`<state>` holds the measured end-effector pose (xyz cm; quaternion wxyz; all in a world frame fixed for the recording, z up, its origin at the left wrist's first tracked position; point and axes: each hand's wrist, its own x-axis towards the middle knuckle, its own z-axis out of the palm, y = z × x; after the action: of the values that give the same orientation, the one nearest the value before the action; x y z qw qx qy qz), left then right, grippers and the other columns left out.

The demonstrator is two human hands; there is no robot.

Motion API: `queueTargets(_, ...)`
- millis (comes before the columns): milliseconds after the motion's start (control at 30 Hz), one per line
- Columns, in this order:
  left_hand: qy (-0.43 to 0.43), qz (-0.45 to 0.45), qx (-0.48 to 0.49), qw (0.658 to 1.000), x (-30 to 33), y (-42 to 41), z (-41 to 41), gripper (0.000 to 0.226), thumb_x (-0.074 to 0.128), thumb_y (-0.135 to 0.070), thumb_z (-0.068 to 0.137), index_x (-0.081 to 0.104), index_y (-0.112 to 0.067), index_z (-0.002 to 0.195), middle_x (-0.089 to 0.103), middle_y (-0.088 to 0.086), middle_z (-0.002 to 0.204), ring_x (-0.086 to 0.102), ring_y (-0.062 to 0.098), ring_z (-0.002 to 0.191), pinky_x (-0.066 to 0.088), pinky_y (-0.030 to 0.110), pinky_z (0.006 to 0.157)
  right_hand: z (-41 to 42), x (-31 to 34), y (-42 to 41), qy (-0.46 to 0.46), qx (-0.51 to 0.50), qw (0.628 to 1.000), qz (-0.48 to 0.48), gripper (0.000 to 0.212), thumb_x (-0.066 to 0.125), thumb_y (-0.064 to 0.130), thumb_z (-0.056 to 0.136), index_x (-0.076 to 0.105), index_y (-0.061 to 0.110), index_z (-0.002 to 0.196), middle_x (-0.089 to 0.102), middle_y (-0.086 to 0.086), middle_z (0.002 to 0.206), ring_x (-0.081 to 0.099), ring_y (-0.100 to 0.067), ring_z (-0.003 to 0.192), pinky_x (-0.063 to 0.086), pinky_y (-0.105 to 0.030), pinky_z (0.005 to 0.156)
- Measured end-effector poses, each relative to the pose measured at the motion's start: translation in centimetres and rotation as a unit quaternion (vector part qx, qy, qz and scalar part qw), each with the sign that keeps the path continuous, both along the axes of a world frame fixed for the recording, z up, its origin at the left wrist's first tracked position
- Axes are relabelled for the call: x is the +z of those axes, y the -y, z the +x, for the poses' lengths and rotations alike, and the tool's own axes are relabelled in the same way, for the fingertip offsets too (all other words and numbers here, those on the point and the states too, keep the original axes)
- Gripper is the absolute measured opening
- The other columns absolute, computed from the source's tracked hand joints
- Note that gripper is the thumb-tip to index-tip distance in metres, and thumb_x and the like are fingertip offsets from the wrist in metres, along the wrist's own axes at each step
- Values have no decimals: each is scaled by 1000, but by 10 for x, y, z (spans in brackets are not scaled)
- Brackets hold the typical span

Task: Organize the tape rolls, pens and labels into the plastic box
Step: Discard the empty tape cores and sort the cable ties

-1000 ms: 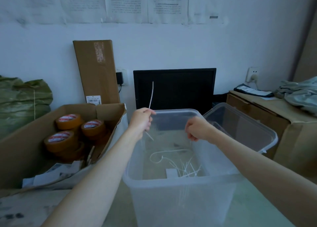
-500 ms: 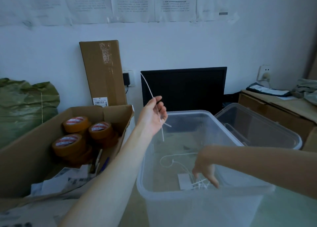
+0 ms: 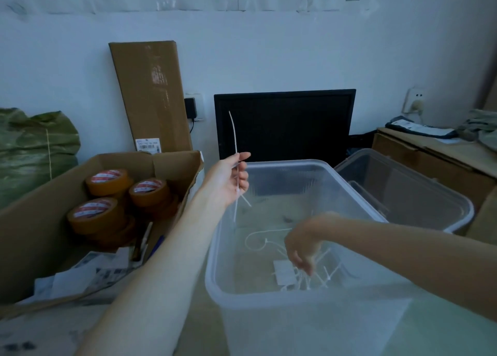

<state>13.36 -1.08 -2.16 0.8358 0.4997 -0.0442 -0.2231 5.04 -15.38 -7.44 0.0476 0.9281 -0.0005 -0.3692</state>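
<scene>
Three tape rolls (image 3: 118, 196) visible in the carton (image 3: 35, 215); two clear boxes.
Your left hand (image 3: 228, 183) pinches one tie (image 3: 234, 137) upright over the box (image 3: 269, 302); your right hand (image 3: 302, 250) reaches among ties inside, grip unclear.

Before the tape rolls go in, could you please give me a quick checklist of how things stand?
1. Clear plastic box open, no lid: ok.
2. Box emptied: not ok, loose white cable ties and a white card lie inside.
3. Left hand free: not ok, it holds a white cable tie.
4. Right hand grip on the ties: cannot tell.
5. Orange tape rolls reachable in the cardboard box: ok.
</scene>
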Motion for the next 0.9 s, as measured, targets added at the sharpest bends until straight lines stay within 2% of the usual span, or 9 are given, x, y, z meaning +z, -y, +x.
queueTargets(133,-3,-5,2,1000,0,-1,-1,22,45,-23,100,63,-11,94,49,-3,57,41,4,40,32,15,38,6,21,9,21,-7,999,40,12,63,12,90,56,13,81,63,3,61,61,-6,51,52,-28,72)
queueTargets(233,-3,-4,6,1000,-1,-1,-2,22,46,-23,101,63,-11,95,49,-3,57,39,4,39,30,15,36,6,25,18,53,-29,997,54,9,54,10,94,53,12,85,53,-2,64,49,-9,45,48,-23,53)
queueTargets(333,-7,-12,4,1000,-1,-1,-3,22,46,-23,101,62,-10,94,48,-3,55,35,4,37,27,15,34,7,28,21,97,-40,993,61,15,50,9,95,59,10,83,49,-2,64,38,-14,49,36,-23,48)
queueTargets(467,-5,-35,-2,999,0,-2,-2,24,42,-23,102,60,-9,94,44,-3,52,30,4,33,24,15,31,4,43,27,226,-101,967,63,22,50,11,93,65,-3,99,66,-17,86,49,-22,59,36,-24,46)
queueTargets(533,3,-40,8,999,0,-2,-3,24,41,-23,102,59,-9,95,41,-3,50,29,4,33,23,15,31,1,49,31,309,-162,933,85,19,45,8,94,63,-1,92,59,-11,84,50,-21,65,36,-23,50)
queueTargets(600,13,-42,21,999,0,-2,-4,26,40,-24,103,59,-8,94,38,-4,48,28,4,34,22,15,33,3,51,39,402,-228,875,144,22,41,4,96,61,3,106,56,-7,85,52,-20,71,36,-21,52)
queueTargets(700,30,-18,36,999,2,-2,-5,29,39,-26,103,59,-9,91,36,-5,46,27,4,34,22,16,33,11,54,53,493,-335,727,341,20,38,8,98,57,3,101,49,-11,81,39,-16,57,30,-26,45)
queueTargets(800,44,43,39,997,4,1,-6,34,38,-34,102,58,-10,89,36,-7,43,27,4,32,21,16,32,8,65,57,499,-369,646,444,27,36,12,99,50,11,76,40,-7,71,30,-17,53,25,-22,41)
queueTargets(900,57,91,35,994,17,7,-8,44,43,-50,97,60,-10,95,35,-7,45,26,4,33,21,16,33,-3,77,52,485,-366,607,513,28,33,15,101,47,13,77,32,-3,63,25,-14,51,20,-20,38)
